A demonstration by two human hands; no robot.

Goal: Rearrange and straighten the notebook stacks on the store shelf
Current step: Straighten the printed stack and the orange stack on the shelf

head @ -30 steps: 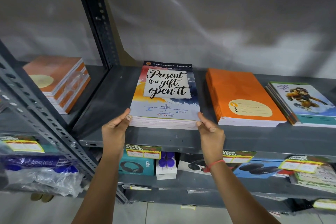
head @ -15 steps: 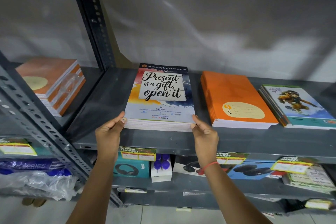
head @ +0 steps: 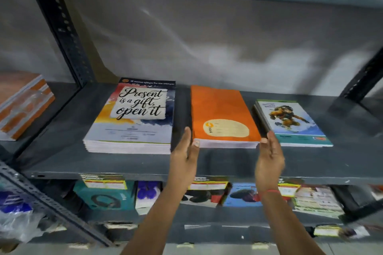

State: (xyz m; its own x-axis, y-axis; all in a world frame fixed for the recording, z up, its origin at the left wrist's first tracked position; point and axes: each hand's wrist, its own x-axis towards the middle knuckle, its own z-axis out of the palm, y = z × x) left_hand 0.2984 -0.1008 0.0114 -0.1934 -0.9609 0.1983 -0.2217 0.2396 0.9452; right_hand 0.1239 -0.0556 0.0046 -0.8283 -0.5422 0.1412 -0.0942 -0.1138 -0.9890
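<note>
Both hands have left the quote-cover stack [head: 130,118], now squared on the shelf [head: 124,163]. The left hand [head: 184,157] and right hand [head: 269,155], open, flank the orange stack's [head: 221,116] front corners, apparently next for straightening.

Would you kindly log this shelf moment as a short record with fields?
shelf: grey metal shelf
stacks on it, left to right: "Present is a gift" stack, orange notebook stack, cartoon-cover stack
left hand: open, at the orange stack's front left corner
right hand: open, at its front right corner
shelf below: boxed goods, blurred
</note>
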